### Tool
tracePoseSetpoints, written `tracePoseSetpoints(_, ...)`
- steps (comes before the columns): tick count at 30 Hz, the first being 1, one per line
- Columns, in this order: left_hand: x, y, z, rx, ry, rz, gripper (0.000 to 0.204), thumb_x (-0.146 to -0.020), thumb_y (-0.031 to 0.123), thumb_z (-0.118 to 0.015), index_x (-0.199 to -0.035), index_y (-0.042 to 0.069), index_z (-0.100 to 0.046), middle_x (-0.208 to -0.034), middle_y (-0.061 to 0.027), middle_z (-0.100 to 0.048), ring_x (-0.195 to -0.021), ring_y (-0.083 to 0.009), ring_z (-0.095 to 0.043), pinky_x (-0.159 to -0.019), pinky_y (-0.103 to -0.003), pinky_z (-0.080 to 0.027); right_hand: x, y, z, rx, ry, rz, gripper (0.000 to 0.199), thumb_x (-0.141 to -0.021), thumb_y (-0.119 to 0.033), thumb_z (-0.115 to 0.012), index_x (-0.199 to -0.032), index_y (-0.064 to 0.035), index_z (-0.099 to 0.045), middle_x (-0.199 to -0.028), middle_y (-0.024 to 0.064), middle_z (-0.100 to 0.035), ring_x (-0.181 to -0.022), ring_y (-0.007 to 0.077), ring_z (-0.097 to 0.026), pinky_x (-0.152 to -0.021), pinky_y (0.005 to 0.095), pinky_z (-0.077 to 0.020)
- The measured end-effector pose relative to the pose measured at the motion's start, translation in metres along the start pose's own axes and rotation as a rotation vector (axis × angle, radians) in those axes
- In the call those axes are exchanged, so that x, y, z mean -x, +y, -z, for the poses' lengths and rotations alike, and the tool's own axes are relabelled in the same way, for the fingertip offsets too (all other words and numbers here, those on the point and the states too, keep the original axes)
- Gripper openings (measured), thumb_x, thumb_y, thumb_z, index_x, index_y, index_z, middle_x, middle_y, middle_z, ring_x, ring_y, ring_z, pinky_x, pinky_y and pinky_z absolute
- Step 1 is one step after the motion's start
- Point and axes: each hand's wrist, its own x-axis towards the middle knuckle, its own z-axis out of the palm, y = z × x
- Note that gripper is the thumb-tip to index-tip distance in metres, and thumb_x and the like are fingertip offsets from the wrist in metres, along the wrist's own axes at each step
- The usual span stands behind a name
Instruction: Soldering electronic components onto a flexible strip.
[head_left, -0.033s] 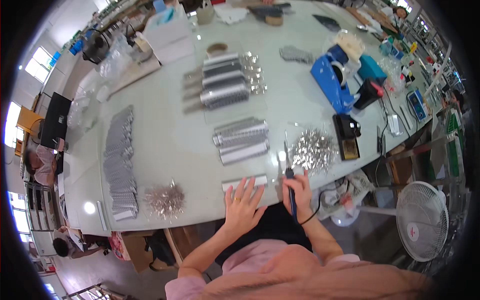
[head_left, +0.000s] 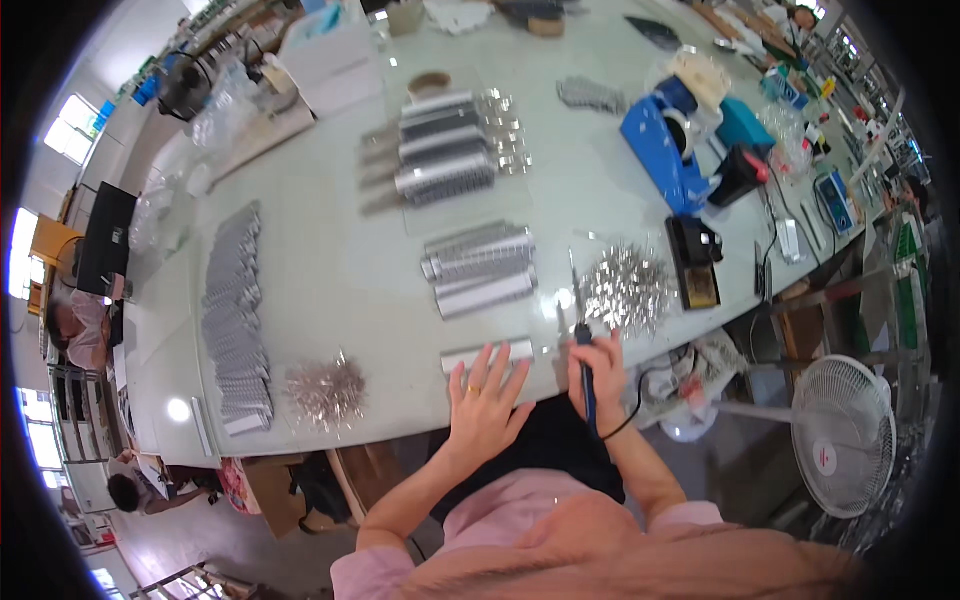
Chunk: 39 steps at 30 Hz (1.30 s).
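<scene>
My left hand [head_left: 484, 408] lies with its fingers spread over a pale narrow strip [head_left: 515, 350] near the table's front edge. The fingertips rest on the strip and cover part of it. In my right hand [head_left: 603, 378] is a soldering iron [head_left: 587, 365] with a dark blue handle and a cord. Its thin tip points away from me, beside a heap of small shiny metal pieces [head_left: 628, 288]. Farther off, a small stack of similar strips [head_left: 485, 292] lies beyond my left hand.
A long row of grey strips [head_left: 233, 320] and another heap of thin metal pieces [head_left: 328, 390] lie to the left. Bundled strips [head_left: 447, 150] stand at the back. On the right are a black soldering stand [head_left: 693, 265], a blue tape dispenser [head_left: 660, 150] and a white fan [head_left: 845, 437].
The whole view has shifted slightly, so the table's things sit a little higher in the picture. Both hands keep nearly the same pose.
</scene>
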Motion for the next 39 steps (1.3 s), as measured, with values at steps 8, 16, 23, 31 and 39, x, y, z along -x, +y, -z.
tracePoseSetpoints(8, -0.014, 0.019, -0.012, 0.026, -0.022, 0.030, 0.058, -0.086, 0.034, -0.070, -0.139, 0.017, -0.055, -0.153, -0.0158, -0.038, -0.144, -0.0362, -0.029, -0.110, -0.061, -0.019, -0.003, 0.008, 0.004, -0.025, 0.029, 0.016, 0.028, -0.080, 0.003, -0.073, -0.103, -0.0104, -0.065, -0.101, 0.0104, -0.055, -0.064, 0.0176, -0.061, -0.109, 0.0503, -0.0401)
tracePoseSetpoints(16, -0.017, 0.029, -0.022, -0.020, -0.067, 0.087, 0.060, -0.086, 0.036, -0.069, -0.141, 0.019, -0.053, -0.154, -0.0142, -0.037, -0.145, -0.0341, -0.026, -0.111, -0.060, -0.014, 0.006, 0.003, -0.002, -0.066, -0.013, -0.024, 0.028, -0.077, 0.002, -0.076, -0.100, -0.0127, -0.067, -0.100, 0.0066, -0.054, -0.063, 0.0150, -0.061, -0.111, 0.0513, -0.0367)
tracePoseSetpoints(23, -0.015, 0.018, -0.019, -0.065, -0.075, 0.045, 0.060, -0.086, 0.038, -0.069, -0.142, 0.026, -0.053, -0.156, -0.0119, -0.036, -0.146, -0.0330, -0.026, -0.110, -0.060, -0.014, 0.004, 0.004, 0.002, -0.063, -0.018, -0.036, 0.028, -0.077, 0.001, -0.077, -0.100, -0.0133, -0.068, -0.101, 0.0057, -0.056, -0.065, 0.0144, -0.062, -0.111, 0.0513, -0.0361)
tracePoseSetpoints(31, -0.014, 0.006, -0.011, -0.047, -0.084, -0.009, 0.059, -0.086, 0.040, -0.069, -0.141, 0.028, -0.053, -0.156, -0.0105, -0.036, -0.145, -0.0334, -0.026, -0.110, -0.061, -0.015, 0.000, 0.000, 0.001, -0.073, -0.033, 0.014, 0.031, -0.076, 0.001, -0.077, -0.102, -0.0136, -0.068, -0.102, 0.0061, -0.057, -0.065, 0.0148, -0.063, -0.110, 0.0536, -0.0368)
tracePoseSetpoints(39, 0.003, -0.026, 0.011, -0.095, -0.084, 0.092, 0.062, -0.084, 0.032, -0.070, -0.142, 0.020, -0.052, -0.153, -0.0142, -0.038, -0.143, -0.0338, -0.030, -0.112, -0.059, -0.018, 0.002, -0.002, -0.006, -0.049, -0.042, 0.017, 0.030, -0.075, 0.000, -0.077, -0.101, -0.0127, -0.069, -0.099, 0.0065, -0.056, -0.063, 0.0159, -0.060, -0.109, 0.0538, -0.0385)
